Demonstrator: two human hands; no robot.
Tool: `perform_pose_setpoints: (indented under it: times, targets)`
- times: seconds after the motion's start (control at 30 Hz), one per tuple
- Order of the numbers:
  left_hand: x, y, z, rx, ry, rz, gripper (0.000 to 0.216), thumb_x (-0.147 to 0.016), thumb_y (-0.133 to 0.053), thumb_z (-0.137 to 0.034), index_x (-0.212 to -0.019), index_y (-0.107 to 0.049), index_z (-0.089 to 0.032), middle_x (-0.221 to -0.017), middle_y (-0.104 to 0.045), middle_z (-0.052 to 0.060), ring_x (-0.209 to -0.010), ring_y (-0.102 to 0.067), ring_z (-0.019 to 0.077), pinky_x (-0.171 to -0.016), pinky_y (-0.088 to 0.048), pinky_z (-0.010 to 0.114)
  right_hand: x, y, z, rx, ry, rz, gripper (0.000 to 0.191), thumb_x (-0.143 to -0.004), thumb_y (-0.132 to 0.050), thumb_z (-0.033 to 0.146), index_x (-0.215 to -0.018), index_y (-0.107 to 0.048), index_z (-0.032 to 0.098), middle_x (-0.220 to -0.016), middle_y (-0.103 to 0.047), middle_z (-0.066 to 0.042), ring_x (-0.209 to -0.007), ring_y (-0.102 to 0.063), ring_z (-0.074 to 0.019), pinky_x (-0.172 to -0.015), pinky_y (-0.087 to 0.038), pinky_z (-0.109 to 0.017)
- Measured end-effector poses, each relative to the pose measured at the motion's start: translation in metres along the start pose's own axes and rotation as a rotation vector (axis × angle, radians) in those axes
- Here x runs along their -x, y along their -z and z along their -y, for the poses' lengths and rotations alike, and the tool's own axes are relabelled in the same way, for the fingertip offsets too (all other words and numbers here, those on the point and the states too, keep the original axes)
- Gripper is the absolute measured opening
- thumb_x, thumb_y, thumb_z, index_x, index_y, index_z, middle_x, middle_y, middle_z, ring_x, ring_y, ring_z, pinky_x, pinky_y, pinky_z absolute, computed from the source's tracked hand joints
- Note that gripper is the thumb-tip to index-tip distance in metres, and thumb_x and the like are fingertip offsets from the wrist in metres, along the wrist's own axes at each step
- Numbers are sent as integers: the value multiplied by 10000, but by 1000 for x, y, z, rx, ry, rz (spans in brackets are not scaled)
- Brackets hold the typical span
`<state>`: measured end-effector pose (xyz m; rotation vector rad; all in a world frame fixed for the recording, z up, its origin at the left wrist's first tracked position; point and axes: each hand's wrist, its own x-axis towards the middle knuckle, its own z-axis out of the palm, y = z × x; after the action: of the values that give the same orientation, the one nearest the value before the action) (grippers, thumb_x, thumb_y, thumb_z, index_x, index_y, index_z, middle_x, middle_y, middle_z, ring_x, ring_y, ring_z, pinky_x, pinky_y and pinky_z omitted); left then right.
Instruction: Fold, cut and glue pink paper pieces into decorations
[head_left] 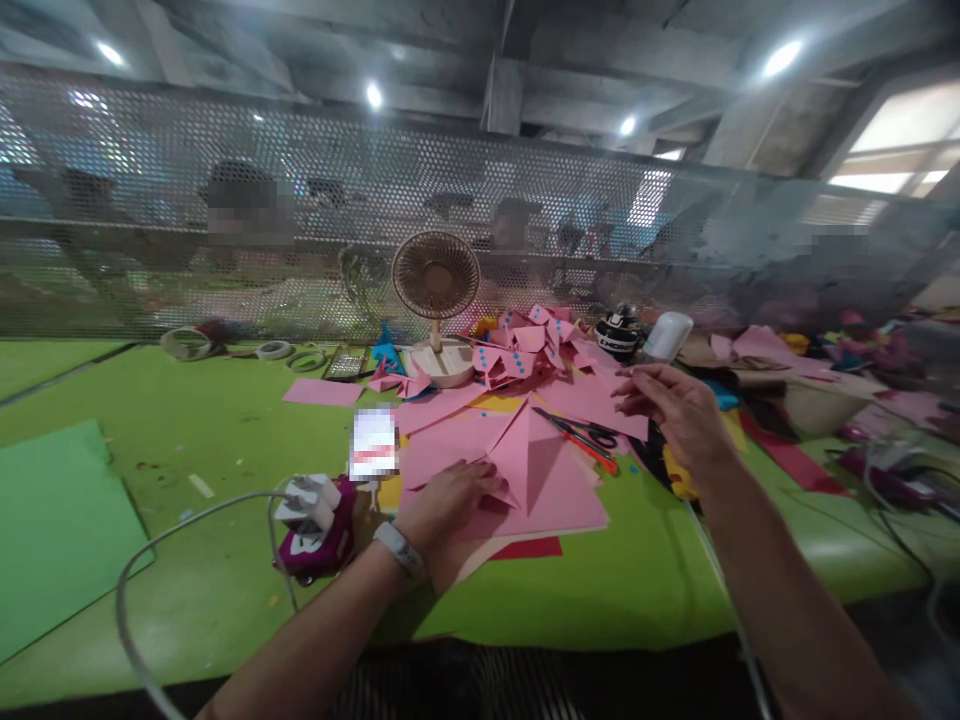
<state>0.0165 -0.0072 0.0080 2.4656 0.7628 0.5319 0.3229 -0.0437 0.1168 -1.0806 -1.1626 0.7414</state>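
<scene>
My left hand point(459, 497) lies on a folded pink paper point(512, 450), its fingers spread over the lower left part. A pointed flap of that paper stands up beside my fingertips. Under it are more pink sheets point(577, 510) and a bit of red paper point(531, 548). My right hand point(675, 415) is raised to the right of the sheets, thumb and fingers drawn together in a pinch; whatever is in it is too small to make out. Between the hands lie black scissors point(559, 425) and an orange-red tool point(596, 455), possibly a cutter.
A small fan point(436, 275) stands behind the sheets, beside a heap of folded pink pieces with blue dots point(517, 355). A phone point(373, 445) and a purple power strip point(315, 540) with cables lie left. Green sheets point(67, 530) are far left. A perforated screen point(315, 215) runs behind.
</scene>
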Motion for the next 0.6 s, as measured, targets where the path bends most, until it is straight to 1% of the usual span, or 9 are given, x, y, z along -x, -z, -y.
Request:
perform_pose_setpoints:
  times: [0.13,0.2,0.3,0.37,0.4,0.43,0.5,0.53,0.6]
  targets:
    - [1,0,0,-72,-36,1,383,-834,-455,-78,-1133,-629,-243,-1302,-543,69,-1218,-457,248,-1060,-270,426,9,18,3,114,1,-23,289,-694,-738,396,-845,-661,162,-719,-692,-25,-542,-634,-115,-551,-541,-242]
    - [1,0,1,-85,-40,-21,384,-841,-448,-81,-1129,-632,-257,-1286,-555,67,-1217,-457,248,-1058,-272,424,6,31,12,127,116,-142,259,-683,-745,363,-828,-671,161,-693,-679,-18,-527,-623,-121,-528,-533,-250]
    - [1,-2,3,-77,-67,-36,348,-860,-461,-126,-1129,-633,-265,-1239,-583,74,-1174,-488,256,-1041,-286,421,-6,52,28,59,379,-422,194,-698,-729,306,-833,-669,182,-702,-656,-2,-523,-598,-113,-502,-505,-238]
    - [0,-2,2,-58,-73,-31,314,-865,-477,-155,-1112,-638,-261,-1203,-598,66,-1147,-502,245,-1045,-282,408,-15,61,25,119,381,-413,202,-728,-698,320,-873,-660,184,-692,-648,-6,-519,-591,-118,-512,-495,-247]
    - [0,-3,1,-50,-70,-35,292,-862,-492,-169,-1097,-642,-256,-1179,-607,64,-1131,-510,242,-1049,-276,405,-18,63,17,223,315,-331,222,-736,-685,330,-896,-655,180,-688,-652,-12,-519,-595,-127,-519,-493,-258]
    - [-1,-3,0,-46,-65,-41,275,-857,-508,-184,-1088,-643,-249,-1161,-612,65,-1119,-515,241,-1053,-270,404,-22,63,5,381,192,-164,244,-753,-659,335,-937,-648,175,-722,-668,-28,-548,-615,-146,-539,-495,-273]
    - [-1,-3,0,-52,-67,-51,273,-846,-526,-190,-1089,-639,-239,-1155,-614,74,-1113,-520,247,-1057,-264,409,-26,59,-27,852,-10,190,199,-818,-559,292,-932,-655,160,-825,-690,-60,-638,-646,-164,-588,-484,-269]
    - [-1,-3,0,-62,-70,-53,289,-846,-515,-172,-1101,-635,-238,-1173,-608,79,-1127,-514,252,-1058,-260,414,-27,56,-45,1117,-53,334,190,-837,-514,250,-921,-659,162,-864,-695,-62,-695,-652,-165,-637,-475,-262]
    - [0,-3,2,-89,-78,-41,356,-847,-459,-108,-1134,-622,-244,-1233,-583,80,-1177,-487,257,-1065,-250,426,-29,51,-78,1250,-72,385,174,-788,-547,171,-907,-671,141,-909,-693,-94,-818,-644,-200,-721,-446,-270]
